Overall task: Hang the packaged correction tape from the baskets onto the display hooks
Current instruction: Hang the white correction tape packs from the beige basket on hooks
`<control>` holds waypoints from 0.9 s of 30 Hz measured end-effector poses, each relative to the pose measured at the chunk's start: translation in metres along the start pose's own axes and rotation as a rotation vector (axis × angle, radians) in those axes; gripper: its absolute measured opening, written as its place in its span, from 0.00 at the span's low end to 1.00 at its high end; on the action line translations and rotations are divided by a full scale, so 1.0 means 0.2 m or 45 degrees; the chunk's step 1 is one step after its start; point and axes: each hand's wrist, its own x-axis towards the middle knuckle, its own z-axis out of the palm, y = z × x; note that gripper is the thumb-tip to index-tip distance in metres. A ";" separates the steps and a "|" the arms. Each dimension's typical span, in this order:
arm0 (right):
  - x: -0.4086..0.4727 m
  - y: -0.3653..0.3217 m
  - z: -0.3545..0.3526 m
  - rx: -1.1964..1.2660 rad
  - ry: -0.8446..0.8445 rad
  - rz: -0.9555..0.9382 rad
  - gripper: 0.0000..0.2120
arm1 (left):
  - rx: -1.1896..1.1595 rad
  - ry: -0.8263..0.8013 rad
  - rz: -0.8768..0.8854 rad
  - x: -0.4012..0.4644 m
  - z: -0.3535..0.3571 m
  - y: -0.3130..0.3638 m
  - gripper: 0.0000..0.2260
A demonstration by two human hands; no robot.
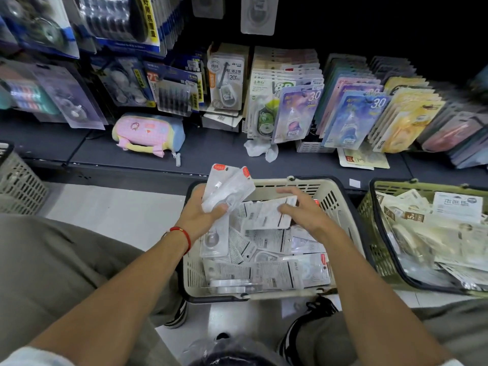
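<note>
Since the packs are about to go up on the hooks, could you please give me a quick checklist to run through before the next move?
1. Left hand has a firm hold on its stack of packs: ok, the fingers are curled round it.
2. Right hand has the next pack secured: ok, it pinches the pack's edge over the beige basket.
3. Hang holes on the held packs lined up: cannot tell, too blurred.
4. A free hook for this product: cannot tell, the hooks are hidden behind hanging stock.
5. Stock left to hang: ok, the beige basket and the green basket both hold packs.
</note>
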 end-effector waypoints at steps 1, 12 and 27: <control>0.00 -0.04 0.01 0.086 -0.017 -0.005 0.15 | 0.027 -0.011 0.062 0.00 0.01 0.00 0.19; 0.02 -0.09 0.14 0.579 0.016 -0.001 0.07 | -0.406 -0.236 -0.133 -0.07 0.06 0.03 0.26; 0.00 0.25 0.23 -1.037 -0.219 0.122 0.10 | -0.463 0.090 -0.373 -0.08 0.07 -0.03 0.32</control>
